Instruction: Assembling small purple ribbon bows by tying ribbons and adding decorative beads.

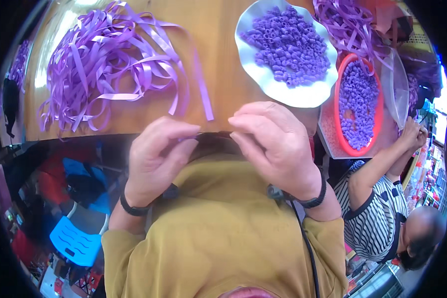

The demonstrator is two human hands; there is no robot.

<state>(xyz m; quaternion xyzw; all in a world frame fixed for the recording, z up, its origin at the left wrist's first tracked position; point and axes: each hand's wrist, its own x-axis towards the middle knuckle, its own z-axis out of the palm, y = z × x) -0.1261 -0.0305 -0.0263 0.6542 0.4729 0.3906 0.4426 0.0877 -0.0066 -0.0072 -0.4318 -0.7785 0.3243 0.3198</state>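
Both my hands are raised in front of my chest at the table's near edge, their fingertips facing each other across a small gap. My left hand (161, 154) has its thumb and fingers curled close together. A bit of purple shows between them, too small to name. My right hand (278, 146) is curved, with a narrow space between thumb and fingers and nothing visible in it. A tangled heap of purple satin ribbon (104, 69) lies beyond my left hand, one loose end reaching toward the gap. Purple beads (293, 47) fill a white wavy-rimmed dish (298, 98) beyond my right hand.
A red oval basket (338, 104) with more purple beads stands at the right, below another ribbon pile (350, 25). Further right sits a person in a striped top (370, 216), hands together near a clear bag (397, 89). A blue chair (77, 241) is at lower left.
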